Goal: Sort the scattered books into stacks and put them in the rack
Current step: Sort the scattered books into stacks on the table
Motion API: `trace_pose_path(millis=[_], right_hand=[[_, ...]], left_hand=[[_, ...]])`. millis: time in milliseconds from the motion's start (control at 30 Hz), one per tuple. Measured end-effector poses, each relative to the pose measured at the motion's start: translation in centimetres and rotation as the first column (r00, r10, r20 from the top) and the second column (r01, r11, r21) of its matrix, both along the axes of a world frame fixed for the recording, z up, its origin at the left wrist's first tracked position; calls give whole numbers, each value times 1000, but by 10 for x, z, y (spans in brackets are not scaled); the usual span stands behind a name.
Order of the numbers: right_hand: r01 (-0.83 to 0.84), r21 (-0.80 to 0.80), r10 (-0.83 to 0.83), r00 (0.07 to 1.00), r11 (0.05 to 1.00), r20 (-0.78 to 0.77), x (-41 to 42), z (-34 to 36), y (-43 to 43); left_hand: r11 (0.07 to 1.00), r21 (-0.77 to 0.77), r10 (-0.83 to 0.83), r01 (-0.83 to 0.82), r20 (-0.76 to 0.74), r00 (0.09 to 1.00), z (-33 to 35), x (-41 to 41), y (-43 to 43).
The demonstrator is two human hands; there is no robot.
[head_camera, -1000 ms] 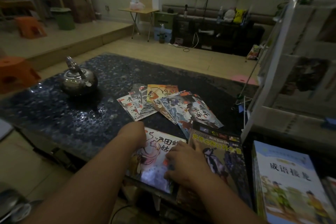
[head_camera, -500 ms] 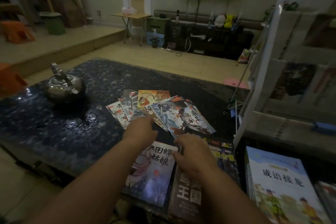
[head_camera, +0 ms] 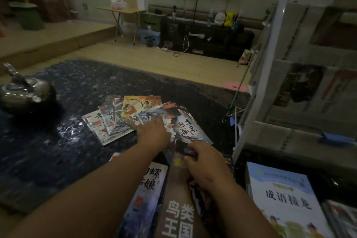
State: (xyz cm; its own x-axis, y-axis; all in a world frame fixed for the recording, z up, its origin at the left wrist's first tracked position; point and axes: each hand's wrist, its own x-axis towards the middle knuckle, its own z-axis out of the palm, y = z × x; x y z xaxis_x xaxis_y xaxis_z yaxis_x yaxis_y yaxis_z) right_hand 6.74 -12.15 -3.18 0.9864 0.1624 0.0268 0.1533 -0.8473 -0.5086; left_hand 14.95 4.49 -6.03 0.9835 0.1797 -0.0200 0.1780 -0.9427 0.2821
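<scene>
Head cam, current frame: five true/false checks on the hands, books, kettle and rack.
1. The kettle stands left of the fanned books. True.
2. The left hand rests on the fanned books. True.
3. The right hand holds the kettle. False: it grips the top edge of the brown book.
4. The fanned books are in the rack. False: they lie on the table.
5. The rack stands right of the table. True.
</scene>
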Motion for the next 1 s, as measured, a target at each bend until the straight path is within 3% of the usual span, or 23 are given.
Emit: trace_pose_path(millis=[167, 267, 467, 633, 833, 1000], right_hand=[[26, 43, -25, 999, 999, -25, 3, -4, -4], [25, 58, -23, 999, 998, -43, 4, -5, -4], [28, 112, -25, 999, 993, -23, -1, 1, 1], [8, 132, -4, 1000, 991, -27, -11, 7, 15], [-56, 109, 57, 998, 992, -9, -23, 18, 29], [-109, 50, 109, 994, 993, 9, -31, 20, 43]], left_hand=[[994, 100, 49, -31, -180, 982, 7, 20, 0], [990, 94, 120, -105, -163, 979, 13, 21, 3], [952, -248, 194, -180, 34, 980, 22, -4, 10], [897, -372, 299, -238, 115, 947, 37, -33, 24], [748, -596, 412, -291, 74, 908, 53, -63, 59], [666, -643, 447, -378, -62, 892, 54, -84, 88]])
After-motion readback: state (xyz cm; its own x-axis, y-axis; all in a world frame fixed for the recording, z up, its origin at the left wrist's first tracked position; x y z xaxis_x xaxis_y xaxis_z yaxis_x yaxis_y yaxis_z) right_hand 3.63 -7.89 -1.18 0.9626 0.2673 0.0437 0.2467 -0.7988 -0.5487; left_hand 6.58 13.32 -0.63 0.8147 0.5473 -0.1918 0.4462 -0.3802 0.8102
